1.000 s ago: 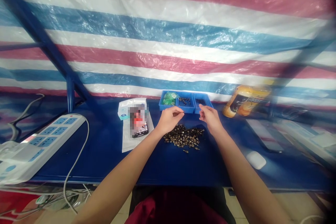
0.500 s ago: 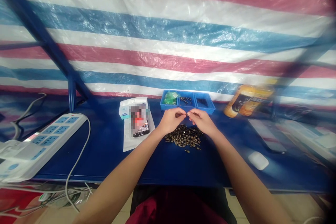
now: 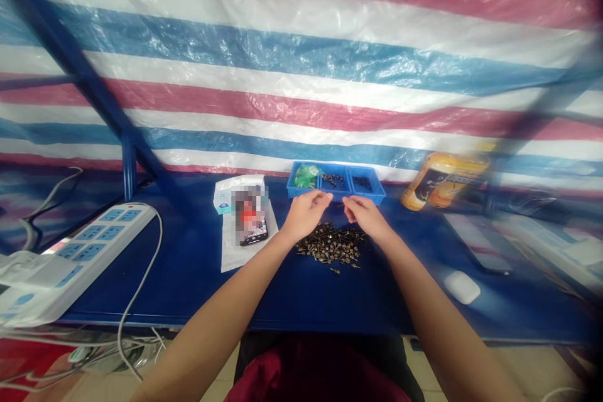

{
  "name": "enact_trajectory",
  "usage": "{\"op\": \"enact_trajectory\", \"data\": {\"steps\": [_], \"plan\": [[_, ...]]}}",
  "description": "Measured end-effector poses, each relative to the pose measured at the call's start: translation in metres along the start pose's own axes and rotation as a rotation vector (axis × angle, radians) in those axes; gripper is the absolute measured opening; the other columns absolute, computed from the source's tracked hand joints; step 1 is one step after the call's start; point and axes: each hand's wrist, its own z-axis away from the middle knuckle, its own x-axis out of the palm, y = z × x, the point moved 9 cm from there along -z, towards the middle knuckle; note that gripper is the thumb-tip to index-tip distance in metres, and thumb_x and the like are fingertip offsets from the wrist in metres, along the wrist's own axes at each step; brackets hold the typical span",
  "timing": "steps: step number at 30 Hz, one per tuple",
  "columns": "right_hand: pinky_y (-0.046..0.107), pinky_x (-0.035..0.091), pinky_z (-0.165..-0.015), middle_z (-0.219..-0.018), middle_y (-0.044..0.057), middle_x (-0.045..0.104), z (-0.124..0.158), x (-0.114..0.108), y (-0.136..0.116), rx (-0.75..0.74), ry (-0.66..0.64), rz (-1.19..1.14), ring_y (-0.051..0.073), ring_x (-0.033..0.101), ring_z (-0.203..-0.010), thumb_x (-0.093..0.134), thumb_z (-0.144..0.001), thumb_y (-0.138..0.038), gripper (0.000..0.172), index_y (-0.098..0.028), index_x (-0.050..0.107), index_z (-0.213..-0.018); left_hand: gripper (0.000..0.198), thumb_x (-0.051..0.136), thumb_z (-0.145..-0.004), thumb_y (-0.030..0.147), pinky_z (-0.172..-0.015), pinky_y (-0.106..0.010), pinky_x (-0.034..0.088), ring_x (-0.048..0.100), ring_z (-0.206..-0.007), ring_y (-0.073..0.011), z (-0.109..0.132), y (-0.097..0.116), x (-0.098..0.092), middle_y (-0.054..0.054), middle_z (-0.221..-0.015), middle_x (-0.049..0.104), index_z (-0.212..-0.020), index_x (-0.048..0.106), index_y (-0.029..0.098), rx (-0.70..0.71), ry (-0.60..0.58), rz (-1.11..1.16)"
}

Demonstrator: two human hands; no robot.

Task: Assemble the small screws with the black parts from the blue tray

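My left hand (image 3: pixel 307 212) is closed in a pinch above the pile's upper left; whatever its fingertips hold, if anything, is hidden. Across a small gap, my right hand (image 3: pixel 366 213) pinches a tiny dark part that looks like a screw. Below both hands lies a heap of small brass and dark screw-like metal parts (image 3: pixel 330 246), with a few strays at its near edge. Just behind the hands stands a blue divided tray (image 3: pixel 294 191). It holds a green plastic bag (image 3: pixel 306 174), small metal parts (image 3: pixel 332 180) and dark small pieces (image 3: pixel 362 183).
At left are a white power strip (image 3: pixel 101 245) with cables, and a phone (image 3: pixel 252 229) on a white packet (image 3: pixel 230 254). To the right are orange bottles (image 3: pixel 424 182), a flat grey device (image 3: pixel 475 242) and a white rounded case (image 3: pixel 462 287). Striped sheeting (image 3: pixel 301 56) hangs behind.
My fingertips have come apart from each other. My right hand has shifted slightly right and curled in, and the left has barely moved.
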Motion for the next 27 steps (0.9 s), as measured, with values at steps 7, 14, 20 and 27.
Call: {"op": "enact_trajectory", "data": {"steps": [7, 14, 20, 27], "plan": [[0.024, 0.035, -0.047, -0.06, -0.009, 0.052, 0.002, -0.053, 0.02, 0.07, 0.434, -0.118, 0.012, 0.047, -0.047, 0.071, -0.075, -0.052, 0.043, -0.026, 0.05, -0.102, 0.041, 0.045, -0.095, 0.052, -0.071, -0.026, 0.049, 0.068, -0.076, -0.0168, -0.001, -0.004, -0.003, -0.002, -0.084, 0.074, -0.085, 0.068, 0.021, -0.035, 0.012, -0.032], [0.034, 0.048, -0.072, -0.08, 0.002, 0.069, 0.0, -0.026, 0.001, -0.144, 0.116, 0.465, 0.019, 0.063, -0.072, 0.06, -0.085, -0.03, 0.014, -0.025, 0.072, -0.09, 0.022, 0.053, -0.091, 0.037, -0.079, -0.028, 0.048, 0.068, -0.084, -0.0183, -0.004, -0.011, -0.008, 0.001, -0.088, 0.075, -0.088, 0.071, 0.024, -0.034, 0.027, -0.181], [0.036, 0.047, -0.089, -0.106, 0.004, 0.069, 0.007, 0.017, -0.004, -0.322, -0.182, 0.638, 0.021, 0.064, -0.095, 0.057, -0.09, -0.023, 0.028, -0.032, 0.075, -0.108, 0.02, 0.055, -0.088, 0.035, -0.08, -0.03, 0.049, 0.069, -0.083, -0.0205, -0.002, -0.023, 0.002, 0.001, -0.089, 0.076, -0.091, 0.073, 0.028, -0.058, -0.083, -0.279], [0.039, 0.044, -0.086, -0.1, 0.004, 0.069, 0.008, 0.021, -0.006, -0.307, -0.197, 0.7, 0.024, 0.062, -0.094, 0.058, -0.088, -0.022, 0.018, -0.029, 0.075, -0.087, 0.021, 0.057, -0.087, 0.038, -0.073, -0.031, 0.05, 0.069, -0.082, -0.0233, 0.0, -0.021, 0.005, -0.002, -0.09, 0.076, -0.089, 0.074, 0.027, -0.041, -0.1, -0.303]]}}
